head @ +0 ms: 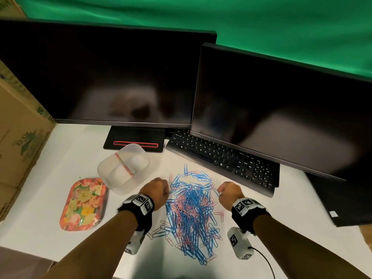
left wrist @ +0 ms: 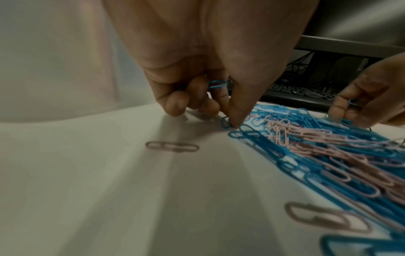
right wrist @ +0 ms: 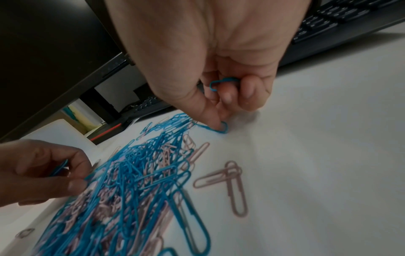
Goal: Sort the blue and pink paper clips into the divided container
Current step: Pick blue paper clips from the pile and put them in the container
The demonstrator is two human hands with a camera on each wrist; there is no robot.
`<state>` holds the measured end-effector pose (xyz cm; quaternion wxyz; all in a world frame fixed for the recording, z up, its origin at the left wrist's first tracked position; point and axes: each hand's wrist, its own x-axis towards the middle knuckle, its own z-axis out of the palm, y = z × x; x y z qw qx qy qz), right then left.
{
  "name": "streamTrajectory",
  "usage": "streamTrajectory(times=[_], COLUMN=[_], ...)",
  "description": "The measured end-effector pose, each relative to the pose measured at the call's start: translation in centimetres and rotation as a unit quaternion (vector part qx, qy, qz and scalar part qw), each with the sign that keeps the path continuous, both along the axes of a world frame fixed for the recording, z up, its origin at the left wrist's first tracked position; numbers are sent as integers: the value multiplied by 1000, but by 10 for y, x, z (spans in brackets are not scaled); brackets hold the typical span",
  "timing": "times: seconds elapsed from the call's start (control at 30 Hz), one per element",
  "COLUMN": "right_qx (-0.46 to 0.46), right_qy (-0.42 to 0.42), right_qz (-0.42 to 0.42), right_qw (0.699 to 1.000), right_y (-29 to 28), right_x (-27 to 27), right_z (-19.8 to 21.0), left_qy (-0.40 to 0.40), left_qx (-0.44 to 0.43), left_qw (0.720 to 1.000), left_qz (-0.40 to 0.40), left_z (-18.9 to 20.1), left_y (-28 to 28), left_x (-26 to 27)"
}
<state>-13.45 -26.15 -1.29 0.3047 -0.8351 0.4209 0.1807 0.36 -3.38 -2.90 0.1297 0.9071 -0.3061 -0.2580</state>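
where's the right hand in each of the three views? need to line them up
Head: right hand sits right of centre, at the right edge of the paper clip pile.
Left wrist: it shows at the far right edge, past the pile, holding a blue clip.
Right wrist: it fills the top centre, thumb pressing a blue clip on the table.
Shared landmark: the mixed blue and pink pile, plus the black keyboard behind it.
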Motion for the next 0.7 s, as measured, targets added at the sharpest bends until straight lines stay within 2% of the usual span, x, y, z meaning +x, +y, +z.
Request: streamTrajectory(times=[0.13,0.27,0.33,0.37,0.47,0.53,0.6,0.7], right_qx=[42,152,217,253,342,376,388,381], right_qy=[-48,-83,-107,-126,-161,-169,-171,-165], right_qz=[27,-5,-25,-32,-7,22,47,60], right_qw=[998,985,970,959,926,911,904,908], right_y=[-10,-13,-3,3,31,55,81,118], right_x=[-9,-8,-1,5,29,49,71,104], right_z=[1,18,30,36,53,64,74,81], left_qy=[32,131,226,275,383,409,399,371], left_qx=[-57,-149,-202,-234,-342,-394,-419,-415], left_qw=[997,974,940,912,806,748,719,705], left_qz=[48,107,159,194,295,343,386,440], left_z=[8,23,35,42,67,80,87,95], left_y=[7,17,23,26,37,48,62,79], left_x=[-2,-5,-5,-4,0,5,12,21])
